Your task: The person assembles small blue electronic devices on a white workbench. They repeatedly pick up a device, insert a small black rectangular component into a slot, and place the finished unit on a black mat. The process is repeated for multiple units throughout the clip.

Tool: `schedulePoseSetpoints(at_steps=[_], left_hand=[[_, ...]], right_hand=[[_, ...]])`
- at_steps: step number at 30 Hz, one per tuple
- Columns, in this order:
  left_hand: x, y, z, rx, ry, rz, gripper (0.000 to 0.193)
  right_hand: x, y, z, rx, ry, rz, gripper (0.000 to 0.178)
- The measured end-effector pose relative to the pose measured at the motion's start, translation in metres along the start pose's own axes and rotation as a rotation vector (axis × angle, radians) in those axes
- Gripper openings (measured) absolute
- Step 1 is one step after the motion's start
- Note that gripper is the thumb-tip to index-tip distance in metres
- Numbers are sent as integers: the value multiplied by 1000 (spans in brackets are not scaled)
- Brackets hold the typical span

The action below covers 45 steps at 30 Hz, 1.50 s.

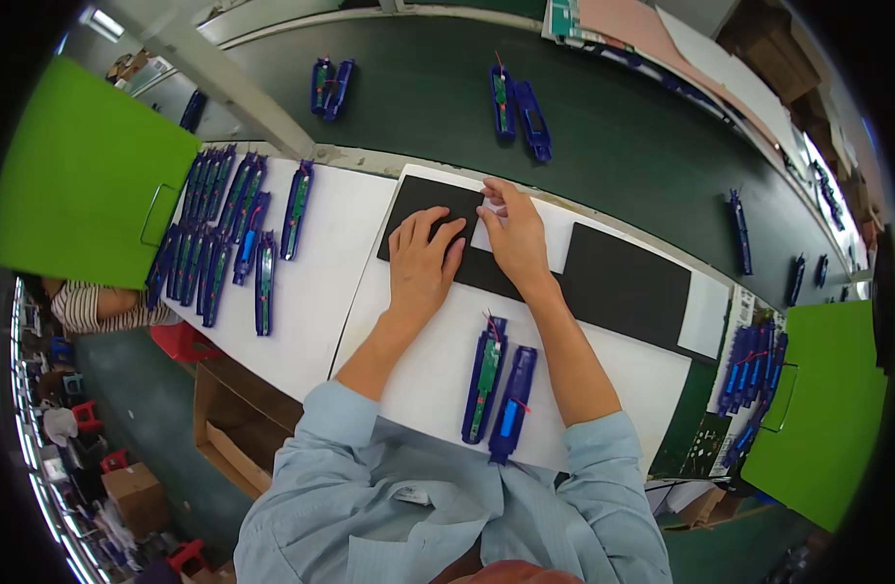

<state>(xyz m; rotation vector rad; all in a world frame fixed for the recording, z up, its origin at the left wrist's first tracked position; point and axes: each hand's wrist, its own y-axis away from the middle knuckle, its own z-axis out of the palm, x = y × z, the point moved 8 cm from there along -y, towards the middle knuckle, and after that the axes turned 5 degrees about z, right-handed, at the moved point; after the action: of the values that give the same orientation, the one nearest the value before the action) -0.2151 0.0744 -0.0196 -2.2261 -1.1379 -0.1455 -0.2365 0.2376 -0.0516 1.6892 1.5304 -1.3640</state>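
Note:
My left hand [423, 258] lies palm down with fingers spread on a flat black sheet [408, 219] at the far side of the white worktop. My right hand [517, 238] is beside it, fingers bent toward the thumb at the edge of a white rectangle [556, 229] on the black piece. What those fingertips hold, if anything, is too small to make out. A second dark rectangle [627, 287] lies to the right. Nearer me lie two blue plastic casing halves, one with a green circuit board [484, 380], the other with a bright blue cylinder [511, 414].
Several blue casings with circuit boards [262, 282] stand in rows at the left, beside a green bin [92, 175]. More casings [749, 370] lie by a green bin [817, 409] at the right. Casing pieces [503, 102] rest on the dark green belt [408, 88] beyond.

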Motion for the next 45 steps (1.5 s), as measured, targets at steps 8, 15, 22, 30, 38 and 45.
schedulePoseSetpoints(at_steps=[8, 15, 22, 30, 38, 45], left_hand=[[0, -3, 4, -111, -7, -116, 36], [-3, -2, 0, -25, -2, -68, 34], [2, 7, -16, 154, 141, 72, 30], [146, 187, -87, -111, 375, 273, 38], [161, 229, -55, -87, 269, 330, 47], [161, 225, -55, -58, 264, 297, 39]], right_hand=[[-7, -8, -1, -82, -122, 191, 40], [7, -9, 4, -42, -221, 205, 31], [-55, 40, -90, -53, -486, 316, 34], [-16, 243, -143, -196, -501, 712, 35], [-47, 249, -109, -274, -537, 648, 33], [-44, 249, -103, -266, -537, 654, 33]])
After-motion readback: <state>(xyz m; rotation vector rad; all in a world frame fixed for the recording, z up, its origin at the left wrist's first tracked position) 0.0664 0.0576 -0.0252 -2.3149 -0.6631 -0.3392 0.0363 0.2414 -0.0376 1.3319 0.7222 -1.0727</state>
